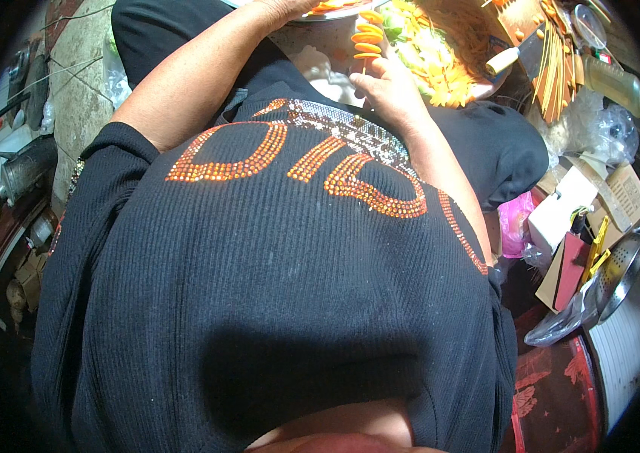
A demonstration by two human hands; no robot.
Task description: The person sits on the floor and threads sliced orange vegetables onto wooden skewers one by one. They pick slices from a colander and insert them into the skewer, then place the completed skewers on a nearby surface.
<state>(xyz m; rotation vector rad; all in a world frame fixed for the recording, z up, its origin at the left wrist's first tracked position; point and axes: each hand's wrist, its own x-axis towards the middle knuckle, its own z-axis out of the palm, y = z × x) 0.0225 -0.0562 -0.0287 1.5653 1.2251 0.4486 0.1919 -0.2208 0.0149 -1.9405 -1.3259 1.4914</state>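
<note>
My right hand (394, 89) is closed around the lower end of a thin skewer, and its fingers pinch the stick. Several orange carrot slices (367, 38) are threaded along the upper part of that skewer, which stands nearly upright. At the top edge, my left hand (284, 7) reaches to a pale plate (327, 15) with orange carrot pieces in it. The frame cuts off its fingers. Just right of the skewer, a wide basin (486, 92) holds cut carrots (448, 79) and pale green vegetable pieces (420, 41).
Beyond the basin, a knife with a wooden handle (503, 60) lies by a wooden board (520, 16) and loose bamboo skewers (550, 79). A plastic jar (618, 87), clear bags (613, 132), cardboard pieces (626, 192) and a metal colander (626, 272) crowd the right side.
</note>
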